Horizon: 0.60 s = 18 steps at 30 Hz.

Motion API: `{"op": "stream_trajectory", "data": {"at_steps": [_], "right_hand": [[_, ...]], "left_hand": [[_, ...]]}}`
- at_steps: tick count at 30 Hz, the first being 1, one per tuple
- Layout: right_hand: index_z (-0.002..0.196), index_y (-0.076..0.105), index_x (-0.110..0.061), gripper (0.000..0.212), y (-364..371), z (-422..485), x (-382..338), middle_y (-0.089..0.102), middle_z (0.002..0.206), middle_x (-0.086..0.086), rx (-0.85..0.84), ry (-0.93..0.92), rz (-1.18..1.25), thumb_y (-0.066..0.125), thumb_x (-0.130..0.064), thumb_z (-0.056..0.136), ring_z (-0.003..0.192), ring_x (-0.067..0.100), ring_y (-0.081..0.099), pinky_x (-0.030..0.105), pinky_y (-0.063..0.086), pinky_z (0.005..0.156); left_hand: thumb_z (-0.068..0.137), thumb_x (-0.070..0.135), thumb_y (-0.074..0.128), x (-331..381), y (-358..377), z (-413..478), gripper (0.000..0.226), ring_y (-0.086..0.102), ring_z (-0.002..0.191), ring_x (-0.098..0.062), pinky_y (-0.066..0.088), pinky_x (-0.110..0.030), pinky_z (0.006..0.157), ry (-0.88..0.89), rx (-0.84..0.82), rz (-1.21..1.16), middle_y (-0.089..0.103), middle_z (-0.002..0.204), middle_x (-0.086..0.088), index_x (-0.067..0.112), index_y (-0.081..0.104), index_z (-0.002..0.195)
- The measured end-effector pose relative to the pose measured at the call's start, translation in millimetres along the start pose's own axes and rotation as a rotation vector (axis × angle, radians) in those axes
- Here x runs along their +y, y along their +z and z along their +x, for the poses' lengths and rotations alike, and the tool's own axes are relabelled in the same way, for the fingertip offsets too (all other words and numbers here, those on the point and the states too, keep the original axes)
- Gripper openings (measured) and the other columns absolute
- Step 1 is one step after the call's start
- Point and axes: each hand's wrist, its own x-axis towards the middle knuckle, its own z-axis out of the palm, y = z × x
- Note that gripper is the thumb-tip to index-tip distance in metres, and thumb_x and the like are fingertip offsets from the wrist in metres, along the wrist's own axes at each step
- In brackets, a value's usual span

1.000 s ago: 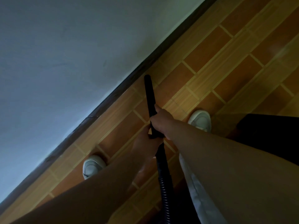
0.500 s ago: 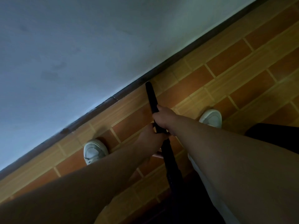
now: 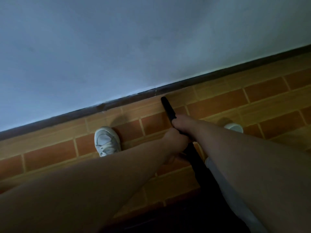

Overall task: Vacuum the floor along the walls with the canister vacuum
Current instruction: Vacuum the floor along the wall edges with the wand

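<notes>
Wall-side cleaning, seen from close by: a person stood facing a pale blue-grey wall [image 3: 134, 39], both bare hands on one black vacuum wand [image 3: 168, 108]. The right hand [image 3: 183, 122] was curled round the tube nearer its tip. The left hand [image 3: 176, 140] was wrapped round it just behind, touching the right.

The wand ran fwd between the two forearms, its tip low and just short of the dark skirting strip [image 3: 84, 111] at the wall's foot. Whether the tip touched the tiles couldn't be told.

Around it lay one floor [image 3: 252, 101] of orange-brown brick-pattern tiles w/ pale grout. There were two white shoes. The left shoe [image 3: 106, 140], laced, sat left of the wand w/ its toe near the skirting. The right shoe [image 3: 234, 127] was mostly hidden behind the right forearm, only its toe showing.

The forearms blocked most of the view, covering the wand's rear length. One pale trouser leg [image 3: 218, 179] showed as a strip between the tube and the right arm. A dark mass [image 3: 168, 216] at bottom centre was too dim to identify.

Count: 2 hands, 1 wand, 2 shoes, 1 wall, 1 skirting strip.
</notes>
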Motion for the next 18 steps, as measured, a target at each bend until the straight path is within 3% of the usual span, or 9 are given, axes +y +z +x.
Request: {"op": "stream_trajectory", "data": {"at_steps": [2,4,7,10,13,15,18], "right_hand": [[0.136,0.057,0.001,0.039,8.9,-4.2,-9.1,0.062,0.124,0.021,-0.024,0.002,-0.05,0.043,-0.009,0.101,0.102,0.031,0.056,0.036,0.045,0.087],[0.136,0.057,0.001,0.037,18.7,-9.1,-20.1,0.059,0.115,0.018,-0.048,0.005,-0.105,0.044,-0.008,0.102,0.1,0.03,0.054,0.036,0.044,0.085],[0.137,0.057,0.0,0.037,32.9,-11.7,-36.4,0.061,0.125,0.02,-0.083,-0.003,-0.177,0.046,-0.009,0.103,0.106,0.032,0.058,0.036,0.048,0.09],[0.13,0.061,-0.006,0.032,45.6,-11.8,-48.9,0.064,0.124,0.02,-0.107,0.002,-0.189,0.05,-0.013,0.101,0.112,0.035,0.062,0.047,0.05,0.102],[0.12,0.063,-0.012,0.023,54.2,-13.8,-60.9,0.064,0.11,0.013,-0.121,0.006,-0.215,0.054,-0.016,0.099,0.099,0.029,0.063,0.048,0.051,0.097],[0.12,0.065,-0.011,0.025,58.8,-12.2,-67.7,0.065,0.109,0.014,-0.117,-0.008,-0.259,0.056,-0.013,0.097,0.101,0.03,0.063,0.047,0.052,0.096],[0.13,0.062,-0.011,0.034,68.0,-13.5,-78.6,0.063,0.115,0.015,-0.134,-0.028,-0.344,0.055,-0.012,0.097,0.107,0.032,0.062,0.043,0.052,0.095]], "left_hand": [[0.098,0.012,0.06,-4.1,-7.9,-9.0,0.019,0.073,0.091,-0.034,0.063,-0.042,0.06,-0.017,0.023,-0.027,0.071,0.107,-0.02,0.007,0.063,0.116],[0.099,0.01,0.059,-6.9,-17.8,-16.5,0.018,0.073,0.09,-0.033,0.064,-0.047,0.068,-0.04,0.059,-0.057,0.071,0.107,-0.019,0.005,0.061,0.116],[0.1,0.01,0.059,-11.9,-32.7,-24.6,0.018,0.073,0.096,-0.035,0.062,-0.055,0.079,-0.056,0.091,-0.109,0.071,0.109,-0.02,0.004,0.061,0.117],[0.099,0.01,0.06,-18.4,-45.4,-29.9,0.019,0.075,0.09,-0.032,0.064,-0.048,0.07,-0.064,0.102,-0.188,0.073,0.105,-0.018,0.006,0.061,0.118],[0.1,0.009,0.057,-21.5,-57.3,-31.2,0.018,0.075,0.08,-0.028,0.064,-0.041,0.062,-0.047,0.103,-0.227,0.073,0.1,-0.017,0.006,0.058,0.118],[0.102,0.01,0.055,-22.0,-63.9,-34.5,0.014,0.074,0.072,-0.025,0.063,-0.035,0.056,-0.026,0.112,-0.222,0.071,0.094,-0.016,0.003,0.057,0.114],[0.101,0.01,0.055,-26.8,-73.7,-35.4,0.019,0.075,0.085,-0.032,0.064,-0.049,0.069,-0.034,0.131,-0.249,0.072,0.103,-0.018,0.005,0.058,0.12]]}}
